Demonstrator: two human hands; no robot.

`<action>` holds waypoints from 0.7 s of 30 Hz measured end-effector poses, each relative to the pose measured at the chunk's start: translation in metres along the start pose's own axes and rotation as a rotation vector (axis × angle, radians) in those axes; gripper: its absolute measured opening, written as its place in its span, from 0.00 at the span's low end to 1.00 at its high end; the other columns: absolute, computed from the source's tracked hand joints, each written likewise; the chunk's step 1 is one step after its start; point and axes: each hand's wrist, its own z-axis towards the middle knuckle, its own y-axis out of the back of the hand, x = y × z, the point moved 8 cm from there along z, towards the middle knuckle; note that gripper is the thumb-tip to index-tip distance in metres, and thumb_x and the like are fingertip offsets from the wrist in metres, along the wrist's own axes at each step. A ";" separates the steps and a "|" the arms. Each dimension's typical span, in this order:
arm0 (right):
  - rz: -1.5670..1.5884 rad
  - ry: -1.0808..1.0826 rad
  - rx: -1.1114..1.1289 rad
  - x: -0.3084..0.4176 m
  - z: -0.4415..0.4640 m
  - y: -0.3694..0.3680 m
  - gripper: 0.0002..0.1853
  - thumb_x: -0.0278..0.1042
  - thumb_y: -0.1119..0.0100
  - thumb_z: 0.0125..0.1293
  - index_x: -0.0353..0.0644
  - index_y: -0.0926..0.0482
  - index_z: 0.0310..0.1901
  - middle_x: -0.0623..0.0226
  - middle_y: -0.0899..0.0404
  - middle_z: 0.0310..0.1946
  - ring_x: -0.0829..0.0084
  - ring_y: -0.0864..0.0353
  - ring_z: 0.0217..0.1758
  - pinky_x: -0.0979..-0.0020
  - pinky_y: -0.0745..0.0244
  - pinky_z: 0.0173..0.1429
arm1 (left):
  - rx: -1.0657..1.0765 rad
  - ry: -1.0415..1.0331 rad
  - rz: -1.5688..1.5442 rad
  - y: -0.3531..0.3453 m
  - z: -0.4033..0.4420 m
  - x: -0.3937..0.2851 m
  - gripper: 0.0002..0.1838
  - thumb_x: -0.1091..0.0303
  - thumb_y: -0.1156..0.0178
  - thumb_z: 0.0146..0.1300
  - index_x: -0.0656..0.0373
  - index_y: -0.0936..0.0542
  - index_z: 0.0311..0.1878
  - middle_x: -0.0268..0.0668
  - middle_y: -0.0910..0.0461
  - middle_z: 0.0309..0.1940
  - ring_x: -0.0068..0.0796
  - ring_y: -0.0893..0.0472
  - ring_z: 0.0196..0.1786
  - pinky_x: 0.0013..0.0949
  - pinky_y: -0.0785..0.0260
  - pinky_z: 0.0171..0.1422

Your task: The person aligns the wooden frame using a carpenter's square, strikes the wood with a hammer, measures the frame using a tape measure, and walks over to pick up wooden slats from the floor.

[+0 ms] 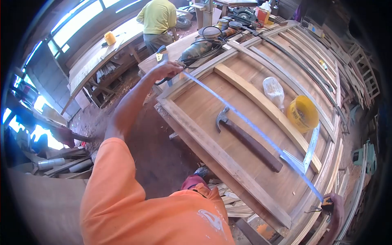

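Observation:
A tape measure blade (249, 123) stretches diagonally across a wooden panel frame (192, 118). My left hand (165, 72) is closed at the blade's far end, on the frame's upper left edge. At the lower right, my right hand (337, 214) grips the tape measure case (327, 202). Beside my left hand is a tool with a black and yellow handle (161, 56); whether the hand touches it I cannot tell. Under the blade lies a claw hammer (251, 143). A metal square (312, 148), a yellow tub (301, 114) and a plastic bottle (273, 92) rest on the panel.
A loose wooden batten (265, 110) lies lengthwise on the panel. Beyond stand a power tool (200, 51) with cables and a circular saw (243, 16). A person in a yellow shirt (157, 17) is near another workbench (92, 67). Timber frames (363, 69) lean at the right.

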 end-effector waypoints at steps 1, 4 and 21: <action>-0.037 0.013 -0.089 -0.013 -0.001 0.010 0.27 0.59 0.45 0.77 0.38 0.15 0.44 0.64 0.20 0.29 0.71 0.18 0.27 0.71 0.25 0.28 | -0.009 -0.004 0.044 -0.015 -0.002 0.000 0.15 0.59 0.25 0.73 0.59 0.09 0.54 0.27 0.17 0.33 0.18 0.21 0.35 0.25 0.27 0.40; -0.009 -0.019 -0.081 -0.032 -0.001 0.015 0.27 0.59 0.44 0.77 0.37 0.15 0.43 0.64 0.21 0.30 0.70 0.17 0.27 0.70 0.22 0.30 | -0.055 -0.026 0.207 -0.035 0.001 -0.003 0.16 0.56 0.24 0.70 0.57 0.08 0.52 0.28 0.16 0.35 0.17 0.21 0.37 0.25 0.28 0.39; -0.423 -0.188 -0.008 -0.136 -0.012 0.066 0.21 0.59 0.31 0.73 0.46 0.13 0.43 0.77 0.23 0.27 0.81 0.26 0.29 0.70 0.32 0.30 | -0.107 -0.189 0.559 -0.005 0.050 0.034 0.17 0.51 0.32 0.78 0.48 0.15 0.32 0.19 0.29 0.24 0.11 0.34 0.28 0.27 0.45 0.31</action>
